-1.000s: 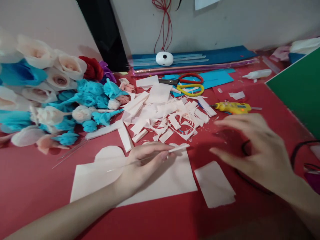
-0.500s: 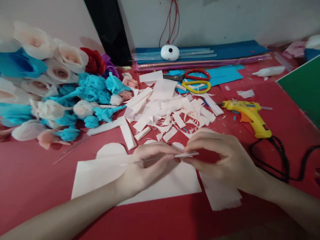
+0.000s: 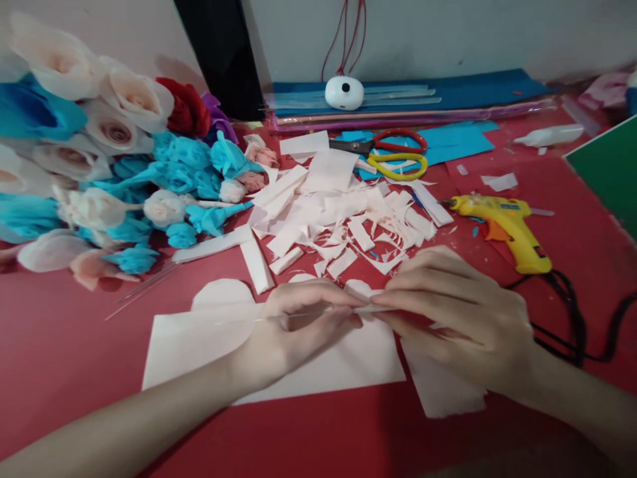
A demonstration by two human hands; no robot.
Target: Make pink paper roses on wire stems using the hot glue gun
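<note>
My left hand (image 3: 291,332) pinches a thin wire (image 3: 311,312) between thumb and fingers, its back end reaching left past the wrist. At the wire's right end is a small strip of white paper (image 3: 371,309). The thumb and fingertips of my right hand (image 3: 462,318) close on that strip, right beside the left fingertips; part of it is hidden by the fingers. Below both hands lie a white paper sheet (image 3: 199,358) and rounded paper petals (image 3: 223,293). Another pale paper piece (image 3: 442,392) lies under my right hand.
Pale paper scraps (image 3: 338,206) spread beyond my hands, with scissors (image 3: 393,156) behind them. A yellow glue gun (image 3: 507,222) and its black cord (image 3: 572,318) lie right. Paper flowers (image 3: 184,159) are heaped left, near loose wires (image 3: 139,292). A white device (image 3: 344,93) stands behind.
My right hand has shifted right and its fingers now cover more of the paper strip's end. My left hand keeps nearly the same hold on the wire. The view has tilted slightly.
</note>
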